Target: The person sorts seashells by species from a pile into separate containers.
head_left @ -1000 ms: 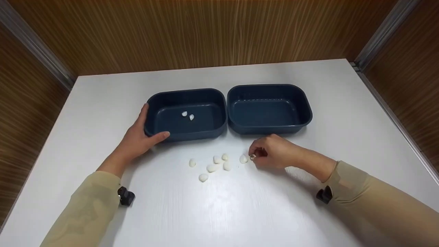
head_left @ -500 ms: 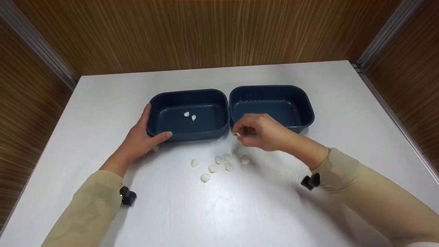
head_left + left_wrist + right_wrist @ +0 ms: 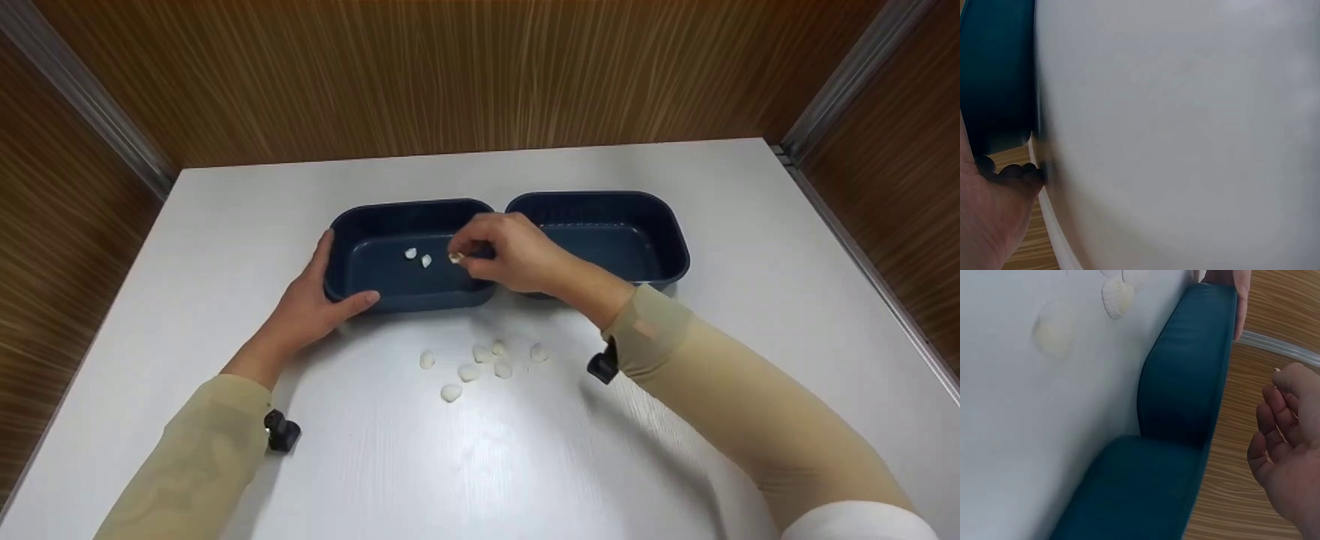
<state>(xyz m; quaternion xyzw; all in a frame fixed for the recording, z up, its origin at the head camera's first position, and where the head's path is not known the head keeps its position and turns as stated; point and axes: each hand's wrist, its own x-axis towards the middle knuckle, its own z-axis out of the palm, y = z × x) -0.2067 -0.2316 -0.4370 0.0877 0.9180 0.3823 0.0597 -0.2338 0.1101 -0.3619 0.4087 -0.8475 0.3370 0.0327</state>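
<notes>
My right hand [image 3: 510, 251] is above the right part of the left dark blue bin [image 3: 412, 301]. Its thumb and fingertips pinch a small seashell [image 3: 455, 258], whitish with some brown; only a speck of it shows in the right wrist view. Two white seashells [image 3: 411, 253] lie on that bin's floor, left of the hand. My left hand [image 3: 304, 311] rests against the bin's near left corner, fingers straight along the left wall and thumb on the front wall. In the left wrist view this hand [image 3: 999, 208] is mostly cut off.
A second dark blue bin [image 3: 667, 279] stands close to the first, on the right, partly behind my right arm. Several ribbed white seashells [image 3: 469, 373] lie scattered on the white table [image 3: 480, 472] in front. Wood-grain panels [image 3: 465, 75] enclose the back and sides.
My right hand has lifted the small seashell off the table and carried it left and away from me, over the left bin. My left hand stays at the bin's corner.
</notes>
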